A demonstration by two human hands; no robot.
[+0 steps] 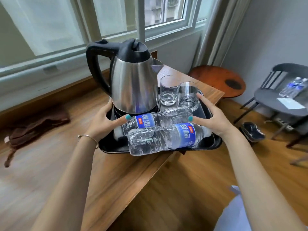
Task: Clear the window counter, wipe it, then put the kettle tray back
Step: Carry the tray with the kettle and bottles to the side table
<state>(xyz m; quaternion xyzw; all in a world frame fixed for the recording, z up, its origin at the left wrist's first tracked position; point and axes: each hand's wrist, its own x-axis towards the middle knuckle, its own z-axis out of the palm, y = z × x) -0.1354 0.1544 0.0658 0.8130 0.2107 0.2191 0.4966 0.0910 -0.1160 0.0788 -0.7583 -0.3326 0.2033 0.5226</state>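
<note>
A black tray (206, 145) sits near the right end of the wooden window counter (55, 164). It carries a steel kettle (133, 84) with a black handle, two empty glasses (168, 90) side by side, and two water bottles (163, 139) lying flat with blue labels. My left hand (106, 120) grips the tray's left edge, thumb over the rim by the kettle base. On the opposite side, my right hand (211, 117) holds the right edge, thumb resting by the near bottle. The tray's front edge overhangs the counter's corner.
A brown cloth (33, 127) lies on the counter at the left. The window wall runs behind. A round wooden stool (218, 79) stands past the counter's end. At the right, a grey chair (280, 100) holds more bottles, with a small dark dish (253, 132) on the floor.
</note>
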